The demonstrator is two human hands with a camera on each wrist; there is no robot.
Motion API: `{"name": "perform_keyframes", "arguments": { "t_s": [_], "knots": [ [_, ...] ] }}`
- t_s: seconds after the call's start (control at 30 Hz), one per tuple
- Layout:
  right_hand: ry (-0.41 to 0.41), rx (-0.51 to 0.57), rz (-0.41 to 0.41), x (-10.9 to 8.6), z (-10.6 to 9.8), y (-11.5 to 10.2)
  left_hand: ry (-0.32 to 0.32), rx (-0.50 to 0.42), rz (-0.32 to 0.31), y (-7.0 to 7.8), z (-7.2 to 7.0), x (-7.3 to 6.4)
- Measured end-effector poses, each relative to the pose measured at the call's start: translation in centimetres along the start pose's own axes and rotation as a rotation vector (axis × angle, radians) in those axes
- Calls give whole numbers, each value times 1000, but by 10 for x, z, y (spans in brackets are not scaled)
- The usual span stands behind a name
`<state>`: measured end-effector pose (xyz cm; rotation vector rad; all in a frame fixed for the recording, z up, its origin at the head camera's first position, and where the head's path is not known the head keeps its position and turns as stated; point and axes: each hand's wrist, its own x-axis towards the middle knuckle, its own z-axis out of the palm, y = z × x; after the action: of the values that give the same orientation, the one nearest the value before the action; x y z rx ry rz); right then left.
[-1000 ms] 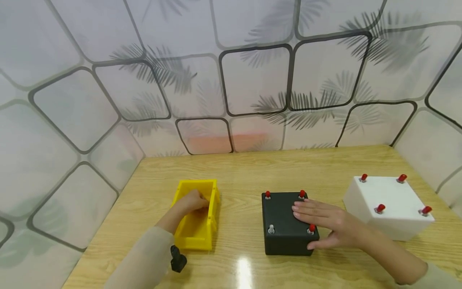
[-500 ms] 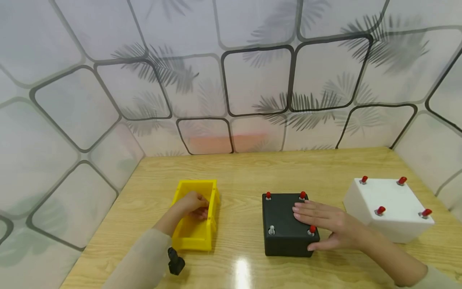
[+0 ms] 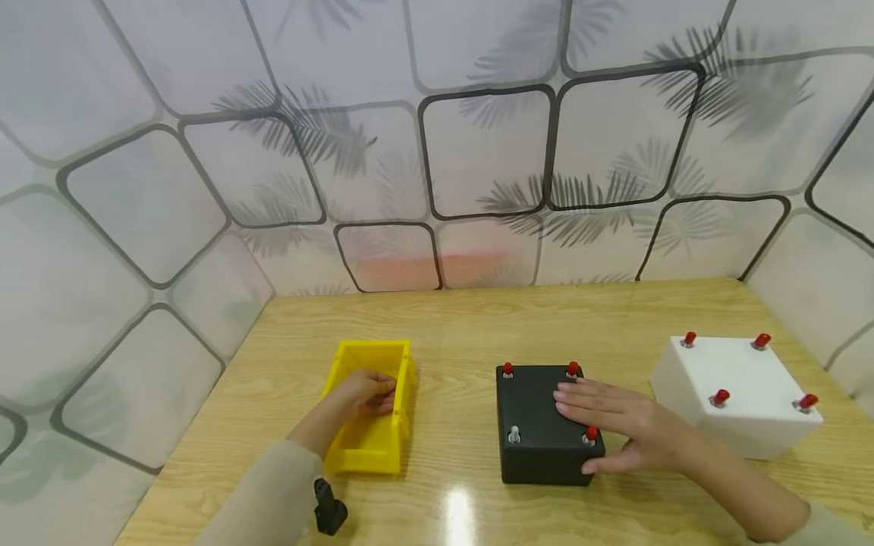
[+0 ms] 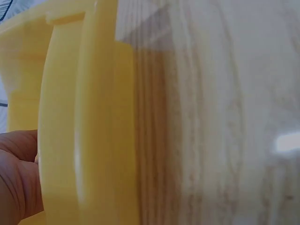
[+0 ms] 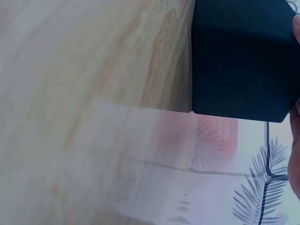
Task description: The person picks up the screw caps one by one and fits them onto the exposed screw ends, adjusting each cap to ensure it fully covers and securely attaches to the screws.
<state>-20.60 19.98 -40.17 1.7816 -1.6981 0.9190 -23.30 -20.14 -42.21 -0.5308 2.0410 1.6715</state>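
Note:
My left hand (image 3: pixel 367 390) is down inside a yellow bin (image 3: pixel 367 461), near its right wall. Its thumb and fingers come together, but whether they hold something is hidden. In the left wrist view, the bin's wall (image 4: pixel 101 140) covers most of that hand (image 4: pixel 21 173). A black box (image 3: pixel 536 406) stands right of the bin, with red-capped posts at three top corners and a bare metal post (image 3: pixel 514 434) at the near left one. My right hand (image 3: pixel 624 421) rests on the box's right part, fingers straight across the top and thumb against the near right corner.
At the right stands a white box (image 3: pixel 751 379) with red-capped posts on its top corners. A small black device (image 3: pixel 330 509) is on the left sleeve. Patterned panels (image 3: pixel 492 152) border the back and sides of the wooden table (image 3: pixel 457 326).
Inside the bin, my left hand has risen slightly and turned, with more of its fingers showing. My right hand stays on the black box.

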Motion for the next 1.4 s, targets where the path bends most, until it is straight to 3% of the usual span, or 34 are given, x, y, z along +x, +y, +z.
{"name": "perform_keyframes", "arguments": {
  "t_s": [0.17, 0.67, 1.4],
  "knots": [
    [8, 0, -1, 1, 0, 0, 31, -92, -11, -4, 2, -3],
    [6, 4, -5, 1, 1, 1, 21, -126, -20, -4, -1, -6],
    [7, -10, -5, -4, 1, 3, 47, -200, 65, 12, -1, -28]
  ]
}}
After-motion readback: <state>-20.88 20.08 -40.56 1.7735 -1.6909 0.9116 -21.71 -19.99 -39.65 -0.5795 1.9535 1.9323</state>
